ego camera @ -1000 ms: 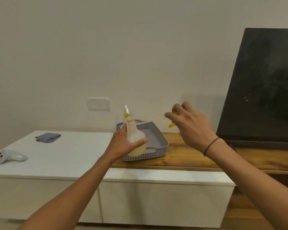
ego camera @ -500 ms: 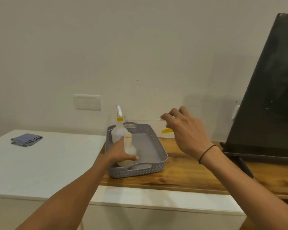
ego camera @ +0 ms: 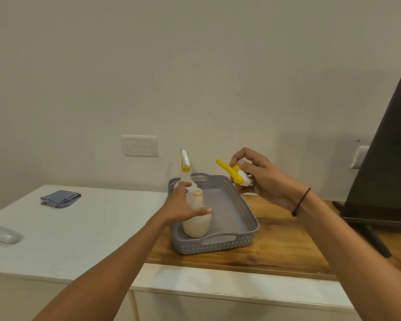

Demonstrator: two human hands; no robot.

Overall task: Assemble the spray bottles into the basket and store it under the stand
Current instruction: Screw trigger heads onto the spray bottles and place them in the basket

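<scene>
Spray head point(ego camera: 237, 176) in raised right hand point(ego camera: 266, 179)

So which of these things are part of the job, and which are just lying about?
Part of the job:
basket
open bottle, held by left hand
capped bottle in basket
spray head, held by right hand

Lying about:
folded cloth
white controller
TV
wall switch

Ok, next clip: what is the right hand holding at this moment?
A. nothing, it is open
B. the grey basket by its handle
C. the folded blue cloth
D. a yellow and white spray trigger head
D: the right hand pinches the yellow and white spray trigger head above the grey basket, while the left hand steadies the open-necked bottle standing in it.
</scene>
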